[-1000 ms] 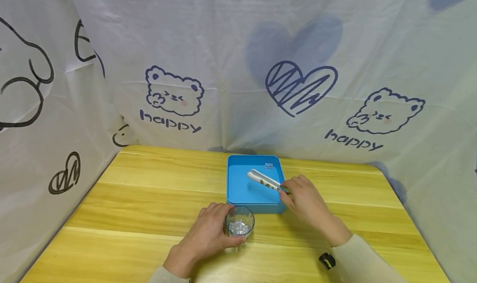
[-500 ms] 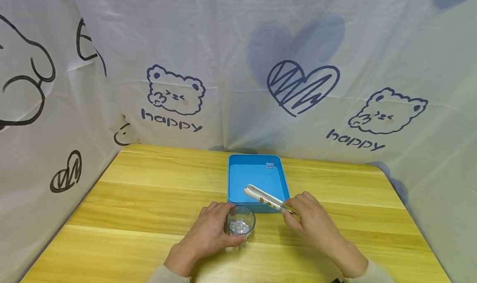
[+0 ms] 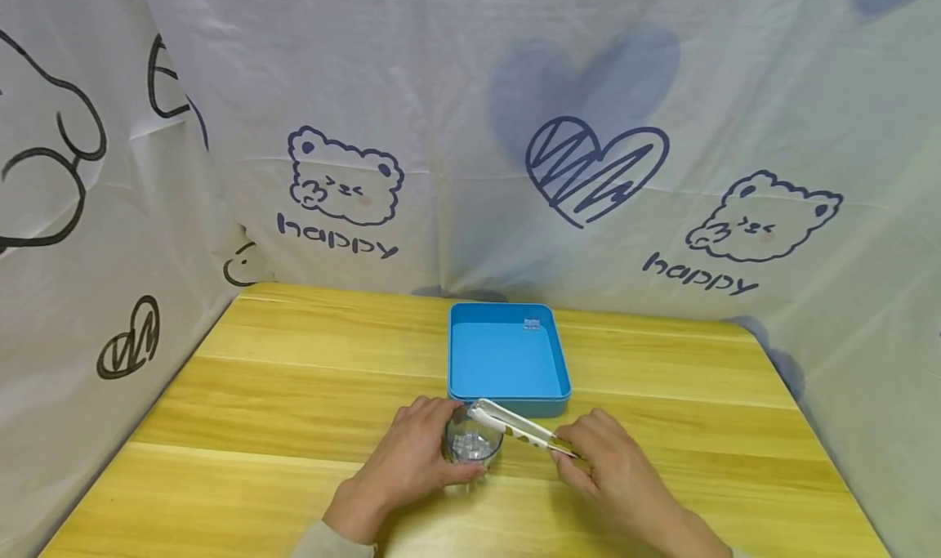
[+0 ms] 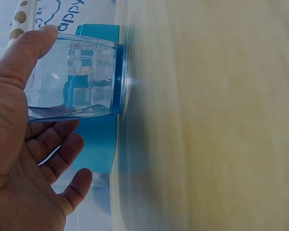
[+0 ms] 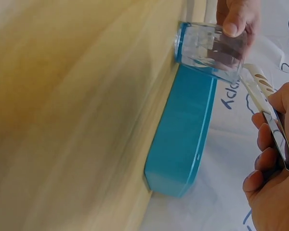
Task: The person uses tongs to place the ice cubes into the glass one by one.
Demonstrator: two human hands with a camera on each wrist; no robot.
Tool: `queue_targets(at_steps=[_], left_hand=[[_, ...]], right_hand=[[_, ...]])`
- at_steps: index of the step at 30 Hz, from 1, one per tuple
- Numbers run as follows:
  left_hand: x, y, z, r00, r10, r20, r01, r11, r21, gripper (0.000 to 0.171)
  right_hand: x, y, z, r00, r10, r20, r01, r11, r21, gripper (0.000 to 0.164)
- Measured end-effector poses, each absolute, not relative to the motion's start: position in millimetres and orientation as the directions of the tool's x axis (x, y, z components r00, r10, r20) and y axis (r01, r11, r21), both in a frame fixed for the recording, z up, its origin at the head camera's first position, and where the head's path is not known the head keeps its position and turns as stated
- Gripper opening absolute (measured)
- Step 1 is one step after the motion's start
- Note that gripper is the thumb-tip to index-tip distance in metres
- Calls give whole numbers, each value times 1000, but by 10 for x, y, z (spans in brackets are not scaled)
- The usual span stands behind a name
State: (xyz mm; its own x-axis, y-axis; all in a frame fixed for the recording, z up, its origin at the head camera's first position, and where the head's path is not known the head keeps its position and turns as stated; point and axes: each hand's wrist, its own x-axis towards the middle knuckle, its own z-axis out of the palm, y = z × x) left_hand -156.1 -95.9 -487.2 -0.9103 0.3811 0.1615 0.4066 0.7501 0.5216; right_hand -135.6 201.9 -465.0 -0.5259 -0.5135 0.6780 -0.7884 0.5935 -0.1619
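Observation:
My left hand (image 3: 412, 460) grips a clear drinking glass (image 3: 494, 444) that stands upright on the table, with several clear cubes (image 4: 89, 96) at its bottom. Thumb and index finger hold the sides of the glass; in the left wrist view the other fingers spread loosely beneath. My right hand (image 3: 617, 472) holds a pair of tongs (image 3: 518, 429) with white, brown-spotted arms and a metal handle. Their tips are right at the mouth of the glass, pressed close together. Whether a cube is between the tips I cannot tell.
Behind the glass sits a shallow blue box (image 3: 544, 408). A clear piece (image 3: 532, 324) lies in its far right corner. The wooden table (image 3: 294, 395) ends at a printed white cloth (image 3: 456, 174) hanging at the back and sides.
My right hand has brought the tongs from over the blue box toward me and down to the mouth of the glass. The left hand and glass have stayed in place.

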Motion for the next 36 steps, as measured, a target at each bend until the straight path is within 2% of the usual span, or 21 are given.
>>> queue_targets(at_steps=[3, 10, 16, 23, 32, 36], left_hand=[[-1560, -956, -4866, -912, 379, 157, 403, 752, 522, 79], [-1558, -953, -4864, -912, 379, 157, 403, 756, 516, 76], [-1538, -953, -4876, -909, 379, 173, 411, 753, 513, 77], [-1521, -949, -4867, -896, 388, 217, 442, 732, 518, 85], [-1533, -948, -4841, -886, 396, 239, 463, 769, 442, 81], [-1542, -949, -4852, -883, 391, 260, 469, 758, 454, 79]], right_hand=[[-1336, 2017, -4693, -527, -511, 679, -789, 591, -168, 18], [-1309, 2019, -4742, -517, -513, 685, -799, 577, -170, 13], [-1289, 2024, -4772, -521, -511, 684, -798, 576, -177, 22], [-1267, 2027, -4793, -522, -503, 689, -795, 580, -178, 11], [-1239, 2026, -4768, -539, -509, 671, -789, 584, -191, 27], [-1245, 2032, -4757, -529, -512, 677, -793, 582, -179, 28]])
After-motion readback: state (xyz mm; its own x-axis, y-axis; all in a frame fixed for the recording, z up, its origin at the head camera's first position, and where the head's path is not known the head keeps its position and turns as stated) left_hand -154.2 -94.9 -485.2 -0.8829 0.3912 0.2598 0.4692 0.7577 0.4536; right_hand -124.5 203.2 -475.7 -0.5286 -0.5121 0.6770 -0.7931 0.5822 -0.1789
